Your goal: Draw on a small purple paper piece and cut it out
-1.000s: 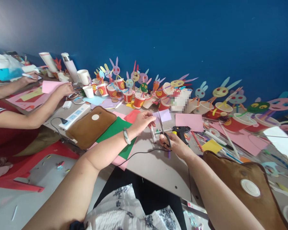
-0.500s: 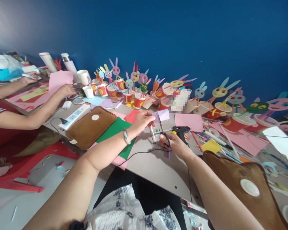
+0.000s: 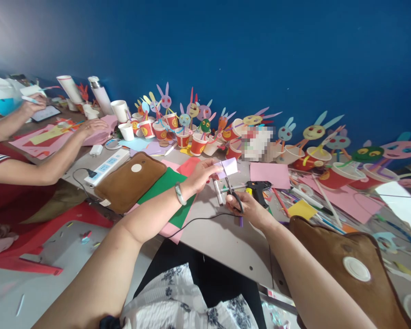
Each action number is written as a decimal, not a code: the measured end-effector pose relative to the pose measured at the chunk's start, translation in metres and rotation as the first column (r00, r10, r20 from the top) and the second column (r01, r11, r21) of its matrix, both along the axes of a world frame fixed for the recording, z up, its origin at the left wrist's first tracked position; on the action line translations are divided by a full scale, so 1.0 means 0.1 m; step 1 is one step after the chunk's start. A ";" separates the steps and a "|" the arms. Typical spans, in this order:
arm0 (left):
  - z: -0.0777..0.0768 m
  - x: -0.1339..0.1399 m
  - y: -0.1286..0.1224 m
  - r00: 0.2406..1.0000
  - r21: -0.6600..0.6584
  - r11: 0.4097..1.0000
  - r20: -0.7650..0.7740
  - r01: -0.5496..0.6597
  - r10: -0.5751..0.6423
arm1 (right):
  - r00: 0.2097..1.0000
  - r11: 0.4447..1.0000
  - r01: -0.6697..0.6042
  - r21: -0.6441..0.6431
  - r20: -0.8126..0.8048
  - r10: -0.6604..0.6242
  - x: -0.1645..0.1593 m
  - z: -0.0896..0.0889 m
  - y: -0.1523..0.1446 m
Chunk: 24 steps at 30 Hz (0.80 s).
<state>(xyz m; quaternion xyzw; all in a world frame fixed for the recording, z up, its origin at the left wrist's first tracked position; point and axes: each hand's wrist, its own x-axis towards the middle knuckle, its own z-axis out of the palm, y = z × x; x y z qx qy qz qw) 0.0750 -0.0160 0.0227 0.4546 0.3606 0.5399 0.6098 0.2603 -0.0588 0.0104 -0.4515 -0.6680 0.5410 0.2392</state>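
Note:
My left hand (image 3: 207,173) pinches a small piece of light purple paper (image 3: 230,167) above the table. In my right hand (image 3: 245,206) is a pair of dark-handled scissors (image 3: 235,196), its blades pointing up and meeting the paper. Below the hands lies a marker-like tube (image 3: 218,192). A black glue gun (image 3: 259,191) with a yellow part rests just beyond my right hand. Under my left forearm are a green sheet (image 3: 167,194) and a red sheet (image 3: 188,167).
Paper cups with rabbit faces (image 3: 197,144) line the blue wall. Brown cushion-like pads (image 3: 132,180) lie on both sides, the right one (image 3: 349,269) by my forearm. A power strip (image 3: 107,167) sits at left. A co-worker's hand (image 3: 92,127) touches pink paper (image 3: 106,130).
The purple paper has tilted and shifted slightly left against the scissor blades. At left, the co-worker's pink paper has been lowered, and a dark-edged tablet-like object now shows.

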 end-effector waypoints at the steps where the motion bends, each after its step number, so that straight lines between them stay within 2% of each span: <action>1: 0.01 0.00 0.00 1.000 0.006 1.000 0.022 0.012 -0.012 | 1.000 1.000 -0.010 0.005 -0.003 0.010 0.00 0.01 0.00; 5: 0.03 0.01 -0.01 0.996 -0.006 0.999 0.075 0.039 -0.038 | 0.999 1.000 -0.029 0.009 -0.014 0.029 -0.02 0.02 -0.01; 11: 0.03 0.00 -0.01 0.993 -0.012 0.999 0.108 0.051 -0.049 | 1.000 1.000 0.010 -0.028 -0.023 -0.011 -0.05 0.00 -0.02; 24: 0.01 0.02 0.01 0.992 -0.082 0.997 0.125 0.012 -0.002 | 0.997 0.996 0.064 -0.058 -0.027 -0.065 -0.10 -0.02 -0.03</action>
